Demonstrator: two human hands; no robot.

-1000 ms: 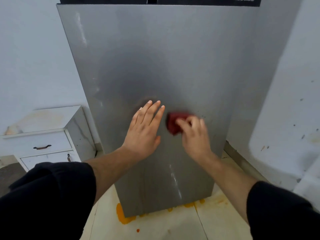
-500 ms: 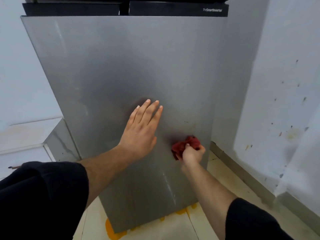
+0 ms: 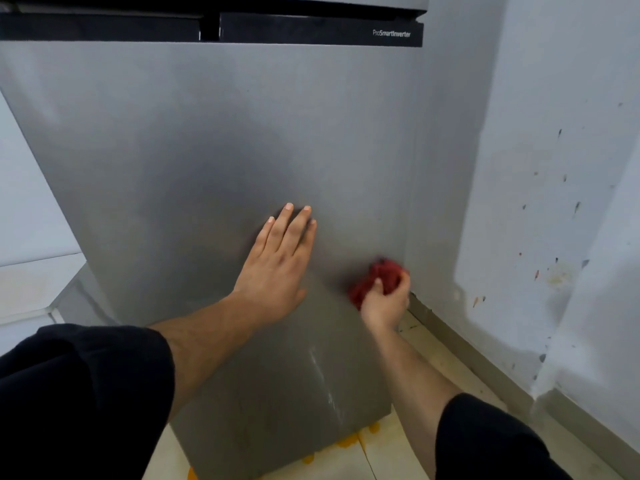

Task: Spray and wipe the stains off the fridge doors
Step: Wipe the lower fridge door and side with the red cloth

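The grey fridge door (image 3: 194,140) fills most of the view, with a black band at its top. My left hand (image 3: 280,265) lies flat on the door near its middle, fingers straight and together. My right hand (image 3: 386,299) grips a bunched red cloth (image 3: 379,275) and holds it against the door close to its right edge, low down. A pale streak (image 3: 322,379) runs down the door below the cloth. No spray bottle is in view.
A speckled white wall (image 3: 554,202) stands right of the fridge, with a skirting board (image 3: 485,368) along the tiled floor. Orange spills (image 3: 349,441) lie on the floor under the door's bottom edge. A white cabinet (image 3: 31,289) stands at the left.
My right hand has carried the red cloth from the door's middle down and rightward to its right edge. My left hand stays flat on the door. The view has shifted right.
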